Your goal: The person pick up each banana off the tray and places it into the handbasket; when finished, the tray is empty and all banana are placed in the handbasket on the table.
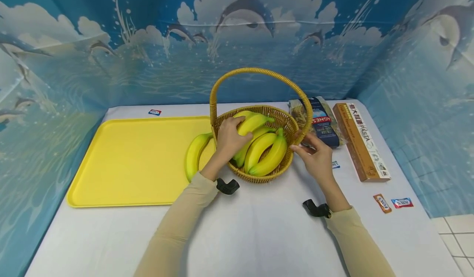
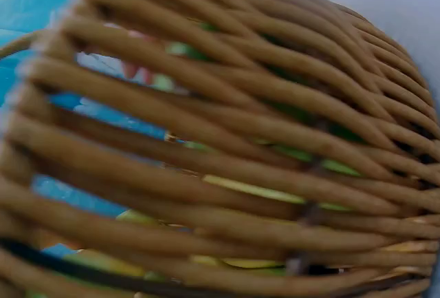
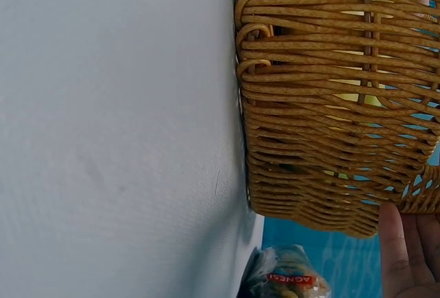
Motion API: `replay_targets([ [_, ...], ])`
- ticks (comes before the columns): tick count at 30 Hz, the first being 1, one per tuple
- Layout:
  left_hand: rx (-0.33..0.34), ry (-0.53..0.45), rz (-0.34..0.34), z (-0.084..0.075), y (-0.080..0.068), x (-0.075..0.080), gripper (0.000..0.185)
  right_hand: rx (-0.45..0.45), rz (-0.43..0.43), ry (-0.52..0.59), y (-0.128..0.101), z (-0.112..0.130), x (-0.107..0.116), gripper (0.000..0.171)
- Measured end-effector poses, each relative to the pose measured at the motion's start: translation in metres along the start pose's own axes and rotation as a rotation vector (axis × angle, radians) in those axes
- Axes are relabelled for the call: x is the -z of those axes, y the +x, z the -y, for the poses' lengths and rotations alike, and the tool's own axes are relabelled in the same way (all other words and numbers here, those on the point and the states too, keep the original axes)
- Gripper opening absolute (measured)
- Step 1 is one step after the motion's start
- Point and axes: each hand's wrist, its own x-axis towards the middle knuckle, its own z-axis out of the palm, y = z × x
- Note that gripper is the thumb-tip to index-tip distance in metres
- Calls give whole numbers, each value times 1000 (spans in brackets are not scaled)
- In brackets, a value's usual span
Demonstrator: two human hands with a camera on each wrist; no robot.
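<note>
A wicker basket with a tall arched handle stands on the table and holds several yellow bananas. My left hand reaches over its left rim and grips the upper banana between thumb and fingers. At the right rim, below the handle's foot, my right hand pinches the basket. The right wrist view shows its fingers against the woven wall. Only blurred weave of the basket fills most of the left wrist view. Left of the basket, another banana lies on the yellow tray.
Behind my right hand lie a pasta bag and a long pasta box. Small wrapped bars lie at the right, another small packet behind the tray. A dolphin-print curtain borders the table.
</note>
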Motion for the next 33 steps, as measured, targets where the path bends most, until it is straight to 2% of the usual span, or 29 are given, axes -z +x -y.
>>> replay_targets([
  [7, -21, 104, -56, 3, -1, -11, 49, 4, 0, 5, 0, 0, 0, 44],
  [18, -97, 222, -82, 1, -7, -14, 43, 9, 1, -8, -3, 2, 0, 44],
  [28, -197, 193, -168, 2, -11, -13, 40, 4, -6, -22, -4, 2, -1, 42],
  [31, -211, 145, -179, -5, -20, -2, 38, 5, -5, -24, -4, 17, 0, 42],
  [33, -200, 87, -162, -12, -30, 11, 39, 4, -6, -31, -4, 27, 0, 42],
])
